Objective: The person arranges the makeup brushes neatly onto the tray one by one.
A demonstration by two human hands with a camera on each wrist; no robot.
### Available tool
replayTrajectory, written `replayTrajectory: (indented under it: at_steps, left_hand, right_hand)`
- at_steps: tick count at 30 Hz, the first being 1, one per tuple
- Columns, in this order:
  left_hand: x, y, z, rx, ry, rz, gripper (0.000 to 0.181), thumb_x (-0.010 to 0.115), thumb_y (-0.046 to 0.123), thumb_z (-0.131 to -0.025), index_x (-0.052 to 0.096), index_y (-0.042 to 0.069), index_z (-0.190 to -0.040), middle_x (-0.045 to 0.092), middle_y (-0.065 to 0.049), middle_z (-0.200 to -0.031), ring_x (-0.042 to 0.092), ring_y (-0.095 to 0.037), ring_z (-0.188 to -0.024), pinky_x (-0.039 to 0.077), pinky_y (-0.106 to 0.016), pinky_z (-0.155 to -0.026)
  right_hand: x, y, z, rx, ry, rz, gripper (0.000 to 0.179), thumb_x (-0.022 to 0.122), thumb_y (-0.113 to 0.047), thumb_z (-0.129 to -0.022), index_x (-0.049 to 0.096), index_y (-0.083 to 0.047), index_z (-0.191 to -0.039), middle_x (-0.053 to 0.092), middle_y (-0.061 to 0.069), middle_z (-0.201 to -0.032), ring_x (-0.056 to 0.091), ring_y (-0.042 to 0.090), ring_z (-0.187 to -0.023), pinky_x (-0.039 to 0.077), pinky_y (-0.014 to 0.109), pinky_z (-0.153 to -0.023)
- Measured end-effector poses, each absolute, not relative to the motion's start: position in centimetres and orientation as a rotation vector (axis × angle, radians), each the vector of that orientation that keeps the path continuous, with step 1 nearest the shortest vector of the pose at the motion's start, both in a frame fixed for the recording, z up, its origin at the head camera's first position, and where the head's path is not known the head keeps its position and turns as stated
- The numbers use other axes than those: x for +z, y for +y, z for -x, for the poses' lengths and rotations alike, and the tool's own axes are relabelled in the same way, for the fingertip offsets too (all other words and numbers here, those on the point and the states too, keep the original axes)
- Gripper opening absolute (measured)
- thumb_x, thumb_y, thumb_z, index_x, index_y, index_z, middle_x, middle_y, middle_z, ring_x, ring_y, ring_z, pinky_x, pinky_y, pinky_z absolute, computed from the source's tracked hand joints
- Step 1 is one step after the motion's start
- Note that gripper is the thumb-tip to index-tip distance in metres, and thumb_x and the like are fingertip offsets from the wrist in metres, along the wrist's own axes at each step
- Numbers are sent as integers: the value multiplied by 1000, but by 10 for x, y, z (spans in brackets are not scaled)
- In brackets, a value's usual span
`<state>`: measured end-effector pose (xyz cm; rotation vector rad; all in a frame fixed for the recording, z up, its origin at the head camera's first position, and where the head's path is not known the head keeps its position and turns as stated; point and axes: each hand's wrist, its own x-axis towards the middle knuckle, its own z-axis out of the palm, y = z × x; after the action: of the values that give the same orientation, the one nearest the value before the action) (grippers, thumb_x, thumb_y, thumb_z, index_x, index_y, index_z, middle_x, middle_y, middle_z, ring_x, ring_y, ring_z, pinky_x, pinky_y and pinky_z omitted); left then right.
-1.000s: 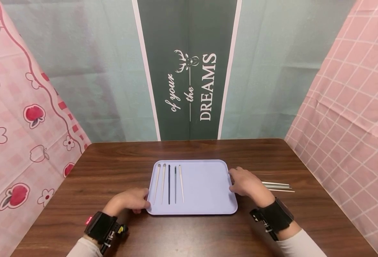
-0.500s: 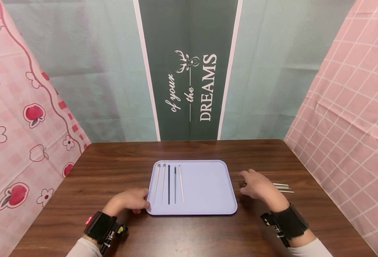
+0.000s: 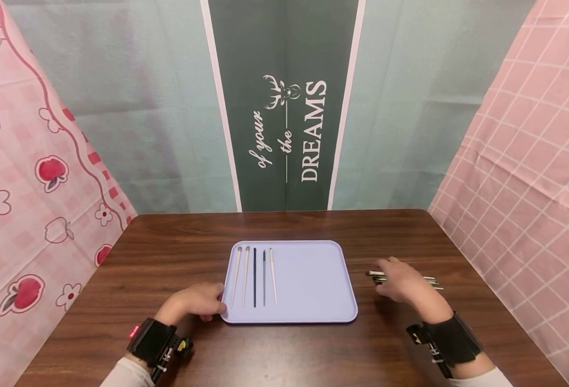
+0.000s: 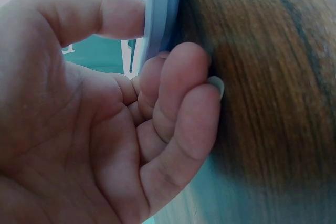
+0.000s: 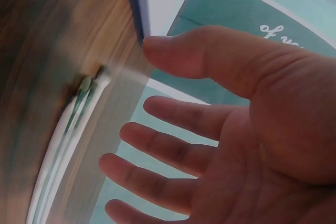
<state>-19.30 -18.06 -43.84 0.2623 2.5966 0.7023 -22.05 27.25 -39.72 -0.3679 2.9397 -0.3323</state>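
A lavender tray (image 3: 313,282) lies on the table, holding several slim brushes (image 3: 245,277) in a row on its left half. Most have pale handles; one is black and one grey. My left hand (image 3: 194,301) grips the tray's left edge near the front corner. In the left wrist view the thumb (image 4: 123,19) presses on the rim, with the fingers curled at its underside. Just right of the tray, my right hand (image 3: 398,280) hovers with spread fingers over a loose bundle of brushes (image 3: 375,275). The hand partly hides those brushes; the right wrist view shows their handles (image 5: 60,145) below the fingers.
The brown wooden table (image 3: 284,355) ends at a green printed cloth (image 3: 284,161) behind. A pink apple-pattern cloth (image 3: 47,226) hangs at the left, a pink checked cloth (image 3: 521,215) at the right. Each wrist wears a black strap (image 3: 451,338) with a small camera.
My right hand has left the tray's right edge and moved right, over the bundle of brushes, whose tips now show. The left hand and the tray stay in place.
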Motion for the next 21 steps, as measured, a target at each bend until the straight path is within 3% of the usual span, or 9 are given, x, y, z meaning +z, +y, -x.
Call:
replayTrajectory:
  at_steps: [5, 13, 21]
  left_hand:
    - [-439, -181, 193, 696, 2602, -259, 18, 70, 12, -80, 53, 9, -81, 59, -5, -65, 59, -17, -53, 50, -29, -50]
    - [-438, -181, 192, 688, 2603, -261, 18, 71, 14, -81, 54, 9, -81, 59, -5, -66, 59, -18, -53, 51, -30, -51]
    - [-437, -180, 192, 706, 2606, -283, 17, 70, 13, -80, 53, 8, -81, 58, -4, -65, 60, -18, -53, 52, -31, -51]
  right_hand:
    - [-403, 283, 220, -300, 2936, 348, 55, 77, -14, -81, 57, 11, -126, 53, 37, -127, 54, 54, -117, 48, 61, -94]
    - [-409, 300, 217, -321, 2974, 337, 54, 78, -16, -78, 59, 8, -121, 59, 29, -116, 61, 46, -105, 51, 59, -85]
    - [-412, 314, 214, -336, 2926, 324, 51, 77, -17, -83, 58, 10, -122, 59, 29, -112, 61, 48, -104, 51, 57, -85]
